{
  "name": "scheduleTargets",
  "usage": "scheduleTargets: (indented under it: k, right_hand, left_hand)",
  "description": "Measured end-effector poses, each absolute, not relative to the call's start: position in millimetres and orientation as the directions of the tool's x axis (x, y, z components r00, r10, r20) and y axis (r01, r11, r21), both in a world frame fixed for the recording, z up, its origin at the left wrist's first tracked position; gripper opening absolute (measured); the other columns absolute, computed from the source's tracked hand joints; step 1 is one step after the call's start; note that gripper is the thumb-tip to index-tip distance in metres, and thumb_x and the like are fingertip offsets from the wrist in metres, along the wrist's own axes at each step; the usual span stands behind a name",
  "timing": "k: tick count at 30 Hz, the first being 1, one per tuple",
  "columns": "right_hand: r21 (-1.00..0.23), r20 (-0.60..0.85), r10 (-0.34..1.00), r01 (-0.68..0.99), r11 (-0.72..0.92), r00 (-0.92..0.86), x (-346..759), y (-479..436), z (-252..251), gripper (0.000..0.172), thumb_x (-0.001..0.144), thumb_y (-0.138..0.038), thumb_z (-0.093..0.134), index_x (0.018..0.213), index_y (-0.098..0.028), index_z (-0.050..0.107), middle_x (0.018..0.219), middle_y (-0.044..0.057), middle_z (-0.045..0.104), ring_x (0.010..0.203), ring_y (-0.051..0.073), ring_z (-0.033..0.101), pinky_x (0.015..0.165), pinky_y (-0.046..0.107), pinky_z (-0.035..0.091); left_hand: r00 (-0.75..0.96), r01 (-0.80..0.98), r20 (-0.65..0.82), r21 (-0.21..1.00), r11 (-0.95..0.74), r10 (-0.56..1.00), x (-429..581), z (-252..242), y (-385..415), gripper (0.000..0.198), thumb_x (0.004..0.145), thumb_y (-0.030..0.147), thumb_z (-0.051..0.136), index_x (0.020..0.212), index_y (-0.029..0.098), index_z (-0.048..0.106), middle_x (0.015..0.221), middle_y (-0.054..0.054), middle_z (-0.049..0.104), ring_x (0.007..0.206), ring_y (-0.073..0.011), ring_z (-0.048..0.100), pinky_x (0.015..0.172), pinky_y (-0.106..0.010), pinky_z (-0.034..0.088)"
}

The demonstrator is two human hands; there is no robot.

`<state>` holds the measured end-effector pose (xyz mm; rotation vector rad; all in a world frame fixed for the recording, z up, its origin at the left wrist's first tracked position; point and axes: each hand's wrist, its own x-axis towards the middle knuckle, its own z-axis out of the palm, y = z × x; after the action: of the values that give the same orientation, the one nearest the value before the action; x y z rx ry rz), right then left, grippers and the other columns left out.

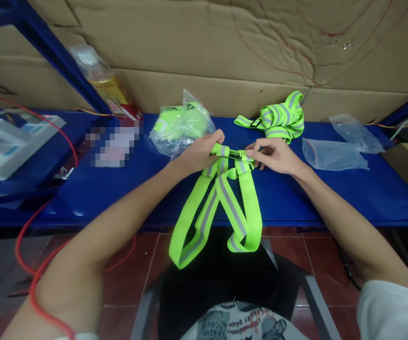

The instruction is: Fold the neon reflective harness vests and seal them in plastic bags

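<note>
A neon-yellow reflective harness (232, 203) with grey stripes hangs in loops over the front edge of the blue table, held up by both hands. My left hand (203, 150) pinches its band just left of a black buckle (235, 154). On the other side of the buckle, my right hand (273, 155) grips the same band between thumb and fingers. Behind my right hand lies a bundled reflective harness (284, 115), with a small black buckle on its loose end. Beyond my left hand sits a clear plastic bag (181, 125) with more neon-yellow strap inside.
Clear zip bags (336, 155) lie at the right of the blue table (112, 189). A bottle (101, 80) stands at the back left. White parts (16, 141) are at far left, a cardboard box (407, 165) at far right. A red hose (23, 250) curves by my left arm.
</note>
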<state>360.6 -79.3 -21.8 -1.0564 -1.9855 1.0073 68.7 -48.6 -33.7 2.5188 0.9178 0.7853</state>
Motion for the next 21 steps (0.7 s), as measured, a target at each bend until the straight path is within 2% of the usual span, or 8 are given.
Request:
scheduleTargets:
  k: [3, 6, 8, 10, 14, 16, 19, 21]
  right_hand:
    - [-0.907, 0.164, 0.901, 0.297, 0.298, -0.402, 356, -79, -26, 0.049, 0.080, -0.063, 0.093, 0.085, -0.023, 0.066, 0.112, 0.009, 0.081, 0.061, 0.016, 0.069, 0.041, 0.030, 0.052]
    - [-0.921, 0.100, 0.914, 0.311, 0.234, -0.393, 352, -79, -29, 0.059, 0.074, -0.060, 0.098, 0.111, -0.024, 0.070, 0.111, 0.008, 0.077, 0.061, 0.016, 0.065, 0.037, 0.029, 0.046]
    - [-0.900, 0.071, 0.915, 0.370, 0.231, -0.397, 353, -78, -29, 0.072, 0.076, -0.059, 0.096, 0.131, -0.023, 0.070, 0.112, 0.008, 0.075, 0.061, 0.014, 0.061, 0.042, 0.029, 0.047]
    - [-0.853, 0.071, 0.906, 0.446, 0.272, -0.417, 355, -77, -29, 0.077, 0.080, -0.060, 0.092, 0.141, -0.019, 0.070, 0.112, 0.010, 0.075, 0.065, 0.015, 0.059, 0.052, 0.032, 0.051]
    - [-0.715, 0.142, 0.864, 0.554, 0.427, -0.482, 358, -75, -30, 0.063, 0.086, -0.058, 0.084, 0.133, -0.016, 0.079, 0.117, 0.013, 0.076, 0.075, 0.019, 0.059, 0.068, 0.038, 0.053]
    - [-0.664, 0.191, 0.837, 0.561, 0.495, -0.513, 357, -76, -31, 0.055, 0.086, -0.054, 0.082, 0.126, -0.017, 0.081, 0.115, 0.013, 0.075, 0.080, 0.021, 0.060, 0.072, 0.038, 0.052]
    - [-0.600, 0.242, 0.809, 0.573, 0.558, -0.535, 354, -79, -30, 0.048, 0.086, -0.048, 0.082, 0.122, -0.017, 0.079, 0.108, 0.012, 0.074, 0.084, 0.023, 0.059, 0.076, 0.038, 0.050]
    - [-0.552, 0.260, 0.804, 0.601, 0.578, -0.534, 353, -82, -27, 0.045, 0.086, -0.046, 0.082, 0.120, -0.018, 0.076, 0.103, 0.010, 0.073, 0.084, 0.024, 0.058, 0.077, 0.037, 0.047]
  left_hand:
    - [0.619, 0.505, 0.329, 0.529, -0.682, 0.713, 68, -32, -48, 0.026, 0.089, 0.016, 0.062, 0.102, 0.025, 0.041, 0.093, 0.000, 0.053, 0.080, -0.0185, 0.050, 0.073, -0.032, 0.036]
    - [0.603, 0.544, 0.266, 0.552, -0.632, 0.752, 65, -29, -46, 0.027, 0.085, 0.021, 0.066, 0.102, 0.024, 0.046, 0.094, 0.000, 0.057, 0.081, -0.0184, 0.053, 0.073, -0.031, 0.038]
    - [0.596, 0.552, 0.220, 0.587, -0.593, 0.772, 61, -26, -44, 0.030, 0.083, 0.027, 0.071, 0.103, 0.024, 0.049, 0.095, 0.000, 0.060, 0.080, -0.0175, 0.054, 0.072, -0.030, 0.039]
    - [0.606, 0.527, 0.167, 0.649, -0.549, 0.778, 56, -23, -42, 0.038, 0.080, 0.035, 0.077, 0.107, 0.023, 0.053, 0.100, 0.000, 0.064, 0.080, -0.0168, 0.058, 0.072, -0.029, 0.042]
    - [0.711, 0.391, 0.023, 0.817, -0.423, 0.703, 44, -16, -36, 0.065, 0.072, 0.042, 0.088, 0.129, 0.025, 0.062, 0.122, -0.007, 0.072, 0.095, -0.0200, 0.072, 0.078, -0.030, 0.054]
    - [0.736, 0.390, -0.046, 0.844, -0.368, 0.676, 39, -13, -34, 0.073, 0.072, 0.043, 0.090, 0.138, 0.026, 0.064, 0.129, -0.009, 0.074, 0.102, -0.0222, 0.075, 0.082, -0.031, 0.056]
    - [0.689, 0.437, -0.054, 0.826, -0.355, 0.723, 38, -12, -33, 0.066, 0.076, 0.047, 0.089, 0.137, 0.026, 0.072, 0.131, -0.009, 0.076, 0.103, -0.0219, 0.075, 0.087, -0.034, 0.057]
    - [0.657, 0.444, -0.020, 0.818, -0.366, 0.754, 41, -12, -34, 0.062, 0.076, 0.048, 0.089, 0.131, 0.024, 0.075, 0.125, -0.009, 0.078, 0.098, -0.0207, 0.074, 0.087, -0.035, 0.058]
